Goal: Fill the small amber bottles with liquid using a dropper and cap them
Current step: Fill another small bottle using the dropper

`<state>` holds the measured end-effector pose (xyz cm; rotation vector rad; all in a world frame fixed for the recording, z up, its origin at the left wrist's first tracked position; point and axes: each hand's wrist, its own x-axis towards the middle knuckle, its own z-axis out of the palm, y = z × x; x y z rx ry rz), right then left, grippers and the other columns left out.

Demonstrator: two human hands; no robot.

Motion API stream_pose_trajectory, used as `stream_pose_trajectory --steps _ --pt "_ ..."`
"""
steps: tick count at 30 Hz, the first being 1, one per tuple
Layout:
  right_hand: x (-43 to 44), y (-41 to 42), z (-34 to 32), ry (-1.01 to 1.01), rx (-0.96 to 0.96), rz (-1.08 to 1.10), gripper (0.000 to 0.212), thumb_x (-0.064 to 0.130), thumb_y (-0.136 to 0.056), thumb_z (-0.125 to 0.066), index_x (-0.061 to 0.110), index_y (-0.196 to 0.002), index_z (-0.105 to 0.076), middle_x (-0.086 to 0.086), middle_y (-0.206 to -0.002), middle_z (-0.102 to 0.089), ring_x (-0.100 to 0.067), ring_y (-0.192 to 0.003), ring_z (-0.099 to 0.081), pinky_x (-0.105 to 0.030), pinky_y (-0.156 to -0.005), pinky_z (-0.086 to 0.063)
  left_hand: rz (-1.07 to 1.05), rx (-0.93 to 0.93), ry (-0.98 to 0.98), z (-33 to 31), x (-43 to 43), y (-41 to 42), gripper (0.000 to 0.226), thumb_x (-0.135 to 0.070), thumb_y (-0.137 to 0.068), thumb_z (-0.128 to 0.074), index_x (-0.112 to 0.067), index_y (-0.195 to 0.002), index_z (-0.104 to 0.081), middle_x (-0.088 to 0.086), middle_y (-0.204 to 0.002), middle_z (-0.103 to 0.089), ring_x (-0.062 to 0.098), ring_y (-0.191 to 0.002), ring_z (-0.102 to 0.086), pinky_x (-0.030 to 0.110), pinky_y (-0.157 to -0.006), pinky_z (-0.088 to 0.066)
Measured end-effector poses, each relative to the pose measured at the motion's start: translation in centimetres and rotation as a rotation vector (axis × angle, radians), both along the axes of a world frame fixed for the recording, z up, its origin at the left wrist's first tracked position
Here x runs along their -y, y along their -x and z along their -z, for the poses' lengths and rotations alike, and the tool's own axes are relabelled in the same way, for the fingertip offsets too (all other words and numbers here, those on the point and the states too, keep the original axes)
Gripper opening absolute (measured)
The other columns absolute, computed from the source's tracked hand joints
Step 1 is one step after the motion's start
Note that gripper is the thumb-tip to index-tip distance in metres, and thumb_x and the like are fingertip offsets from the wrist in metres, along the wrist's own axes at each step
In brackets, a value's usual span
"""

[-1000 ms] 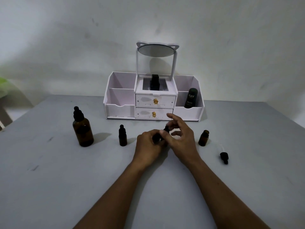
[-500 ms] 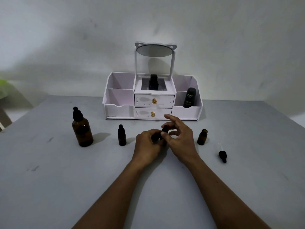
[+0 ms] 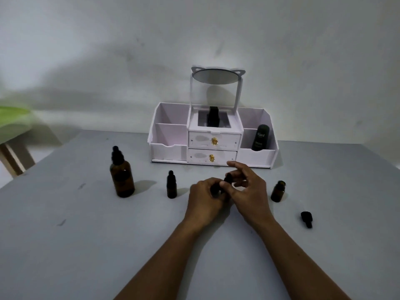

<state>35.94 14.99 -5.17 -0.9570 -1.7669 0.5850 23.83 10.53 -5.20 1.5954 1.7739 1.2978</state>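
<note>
My left hand (image 3: 205,200) is wrapped around a small amber bottle (image 3: 215,189) at the table's middle, hiding most of it. My right hand (image 3: 249,191) pinches that bottle's black dropper cap (image 3: 227,178) between thumb and fingers. A capped small amber bottle (image 3: 171,185) stands to the left. An uncapped small amber bottle (image 3: 278,191) stands to the right. A loose black dropper cap (image 3: 307,218) lies on the table at the right. A large amber dropper bottle (image 3: 121,174) stands at the far left.
A white organizer (image 3: 168,148) with a mirror (image 3: 217,76), two drawers and a dark tube (image 3: 260,137) stands at the back of the grey table (image 3: 86,245). A green stool (image 3: 13,118) sits at the far left.
Both hands stay together on the small bottle; the right fingers have shifted slightly around the cap. The view has moved a little.
</note>
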Motion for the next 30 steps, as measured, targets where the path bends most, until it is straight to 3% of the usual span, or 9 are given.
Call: stream_pose_trajectory --steps 4,7,9,13,16,20,25,30 --pt "0.7 -0.4 -1.0 -0.079 -0.027 0.048 0.063 0.028 -0.078 -0.081 0.026 -0.136 -0.054 0.007 -0.117 -0.064 -0.007 -0.102 -0.062 -0.019 -0.080 -0.050 0.034 0.088 0.092 -0.6 0.8 -0.5 0.043 -0.033 -0.083 -0.074 -0.031 -0.123 -0.061 -0.008 -0.123 -0.065 0.002 -0.105 -0.059 0.015 -0.086 -0.047" --pt "1.2 -0.4 -2.5 -0.269 -0.038 0.089 0.053 0.026 -0.082 -0.077 0.012 -0.130 -0.058 -0.006 -0.120 -0.066 -0.016 -0.104 -0.062 -0.021 -0.078 -0.049 0.002 0.163 0.158 -0.7 2.3 0.6 0.059 -0.035 -0.081 -0.076 -0.033 -0.134 -0.051 -0.008 -0.133 -0.058 0.004 -0.115 -0.054 0.012 -0.091 -0.040" --pt "1.9 0.5 -3.6 -0.368 -0.032 0.096 0.043 0.027 -0.086 -0.076 0.009 -0.122 -0.061 -0.010 -0.114 -0.067 -0.018 -0.100 -0.061 -0.018 -0.077 -0.048 -0.007 0.217 0.160 -0.7 4.3 2.1 0.052 -0.035 -0.080 -0.076 -0.033 -0.128 -0.056 -0.010 -0.128 -0.060 -0.001 -0.110 -0.054 0.007 -0.088 -0.040" --pt "3.9 4.8 -5.7 -0.411 -0.038 -0.044 0.031 0.034 -0.086 -0.064 0.020 -0.113 -0.062 0.005 -0.101 -0.063 0.001 -0.085 -0.058 -0.007 -0.074 -0.047 -0.163 0.276 0.103 -0.6 8.7 6.9 0.027 -0.036 -0.079 -0.077 -0.031 -0.104 -0.069 -0.021 -0.103 -0.065 -0.004 -0.095 -0.062 0.010 -0.084 -0.049" --pt "5.1 9.8 -6.7 -0.369 -0.080 -0.197 0.025 0.031 -0.087 -0.066 0.027 -0.111 -0.062 0.013 -0.098 -0.065 0.000 -0.091 -0.064 -0.012 -0.075 -0.052 -0.415 0.261 -0.048 -0.7 11.2 12.2 0.021 -0.033 -0.079 -0.078 -0.030 -0.099 -0.071 -0.021 -0.093 -0.066 -0.004 -0.085 -0.063 0.006 -0.072 -0.049" --pt "6.2 16.1 -7.0 -0.200 -0.112 -0.304 0.036 0.013 -0.085 -0.077 0.029 -0.115 -0.064 0.016 -0.104 -0.066 -0.001 -0.097 -0.064 -0.010 -0.076 -0.052 -0.619 0.282 -0.226 -0.8 12.3 18.3 0.039 -0.035 -0.074 -0.081 -0.030 -0.109 -0.066 -0.016 -0.098 -0.065 -0.004 -0.090 -0.061 0.008 -0.065 -0.047" --pt "5.2 20.9 -6.2 -0.048 -0.086 -0.295 0.038 0.019 -0.086 -0.077 0.025 -0.121 -0.065 0.016 -0.109 -0.065 0.002 -0.100 -0.062 -0.013 -0.073 -0.051 -0.496 0.271 -0.204 -0.5 10.2 20.6 0.070 -0.045 -0.064 -0.086 -0.035 -0.126 -0.056 -0.018 -0.111 -0.060 -0.003 -0.101 -0.058 0.011 -0.075 -0.045" --pt "4.0 22.5 -6.2 0.013 -0.048 -0.300 0.019 0.024 -0.086 -0.076 0.028 -0.105 -0.073 0.019 -0.096 -0.071 0.009 -0.091 -0.065 -0.006 -0.069 -0.048 -0.329 0.189 -0.144 -0.4 7.7 21.7 0.083 -0.060 -0.059 -0.082 -0.034 -0.133 -0.053 -0.019 -0.123 -0.059 0.000 -0.109 -0.058 0.008 -0.082 -0.045"
